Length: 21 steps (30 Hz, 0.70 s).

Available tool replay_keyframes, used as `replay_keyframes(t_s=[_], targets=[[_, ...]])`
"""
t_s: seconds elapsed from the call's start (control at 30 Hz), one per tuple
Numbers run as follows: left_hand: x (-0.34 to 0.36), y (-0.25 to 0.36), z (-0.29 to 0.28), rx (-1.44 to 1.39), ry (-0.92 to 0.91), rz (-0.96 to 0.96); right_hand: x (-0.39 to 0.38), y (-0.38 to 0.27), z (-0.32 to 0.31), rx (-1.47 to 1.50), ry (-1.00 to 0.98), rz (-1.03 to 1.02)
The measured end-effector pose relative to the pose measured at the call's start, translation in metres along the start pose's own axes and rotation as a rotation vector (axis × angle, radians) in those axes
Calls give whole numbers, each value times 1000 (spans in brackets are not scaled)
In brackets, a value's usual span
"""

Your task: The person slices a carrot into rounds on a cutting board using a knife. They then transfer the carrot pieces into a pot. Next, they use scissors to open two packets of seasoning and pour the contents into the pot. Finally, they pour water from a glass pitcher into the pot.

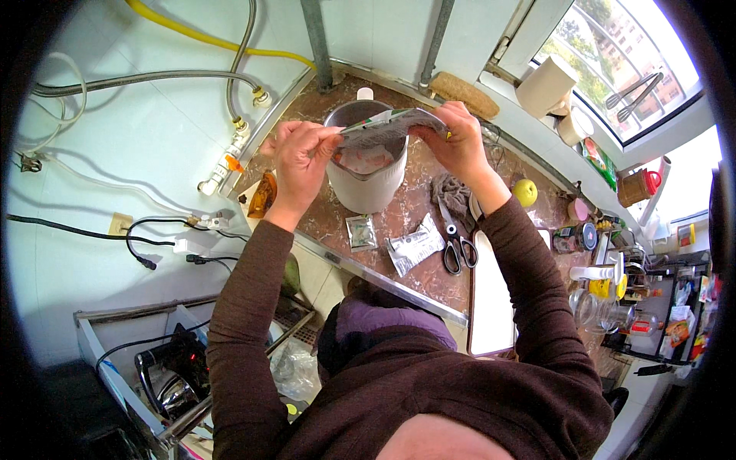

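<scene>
My left hand (301, 157) and my right hand (461, 142) pinch opposite ends of a silvery packet (387, 125), stretched across the top of a tall white container (364, 192) with a steel-lined interior. Pale and pinkish contents (360, 159) show inside it; the packet hides part of the rim. Just in front lie a small foil sachet (360, 231) and a crumpled white packet (414, 243). Black-handled scissors (457, 251) and a grey cloth (451, 195) are to their right, below my right hand. My forearms come up from the lower edge.
The brown marbled counter (314, 238) holds a yellow apple (524, 192), a white board (488, 307), jars (571, 238) and browned peel (264, 194). Pipes, hoses and cords (192, 31) run along the left wall; a window ledge (529, 115) borders the back right. A metal cart (169, 368) stands lower left.
</scene>
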State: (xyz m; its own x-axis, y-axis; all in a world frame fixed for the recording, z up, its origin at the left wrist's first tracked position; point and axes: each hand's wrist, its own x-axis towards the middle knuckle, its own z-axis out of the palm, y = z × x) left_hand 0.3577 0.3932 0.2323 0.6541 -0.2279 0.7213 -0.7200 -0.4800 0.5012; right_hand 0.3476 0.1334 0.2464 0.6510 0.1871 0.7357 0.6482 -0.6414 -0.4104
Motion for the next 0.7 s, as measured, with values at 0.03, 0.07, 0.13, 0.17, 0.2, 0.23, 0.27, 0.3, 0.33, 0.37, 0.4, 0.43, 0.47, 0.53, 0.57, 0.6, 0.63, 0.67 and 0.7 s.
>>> replay_keyframes(t_s=[0.03, 0.07, 0.13, 0.17, 0.2, 0.23, 0.27, 0.3, 0.33, 0.37, 0.4, 0.43, 0.47, 0.53, 0.57, 0.6, 0.63, 0.67, 0.7], targets=[[1, 1, 0, -2, -2, -20, 0, -1, 0, 2, 0, 4], [2, 4, -1, -3, -5, -40, 1, -3, 0, 5, 1, 9], [2, 3, -1, 1, -7, -67, 0, -4, 1, 13, 3, 27], [0, -1, -1, 6, -6, -73, -1, -4, 2, 19, 7, 39], [-1, -3, -1, 12, -5, -80, -2, -3, 2, 25, 10, 51], [-3, -5, -1, 14, -13, -102, -4, -2, 3, 7, -9, 85], [-4, -6, -1, 15, -21, -125, -6, 0, 2, -11, -28, 119], [-5, -7, -1, 17, -29, -147, -8, 0, 2, -30, -47, 153], [-6, -7, 0, 32, -36, -154, -8, -1, 3, 9, -20, 189], [-7, -7, 0, 46, -42, -160, -7, -3, 5, 48, 7, 225], [-9, -8, 0, 61, -49, -166, -7, -4, 6, 87, 34, 261], [-10, -11, 2, 83, -55, -169, -7, -3, 7, 136, 42, 283], [-11, -14, 4, 105, -61, -173, -8, -1, 8, 185, 50, 306], [-12, -15, 7, 120, -69, -190, -12, 3, 12, 244, 56, 340], [-10, -12, 7, 113, -69, -203, -14, 3, 15, 253, 54, 348], [-9, -11, 8, 106, -68, -215, -15, 4, 17, 262, 53, 357], [-10, -14, 10, 97, -59, -224, -15, 2, 17, 258, 63, 369], [-14, -17, 13, 90, -51, -237, -16, -1, 18, 257, 72, 383], [-17, -20, 14, 84, -44, -249, -17, -2, 18, 256, 80, 398]])
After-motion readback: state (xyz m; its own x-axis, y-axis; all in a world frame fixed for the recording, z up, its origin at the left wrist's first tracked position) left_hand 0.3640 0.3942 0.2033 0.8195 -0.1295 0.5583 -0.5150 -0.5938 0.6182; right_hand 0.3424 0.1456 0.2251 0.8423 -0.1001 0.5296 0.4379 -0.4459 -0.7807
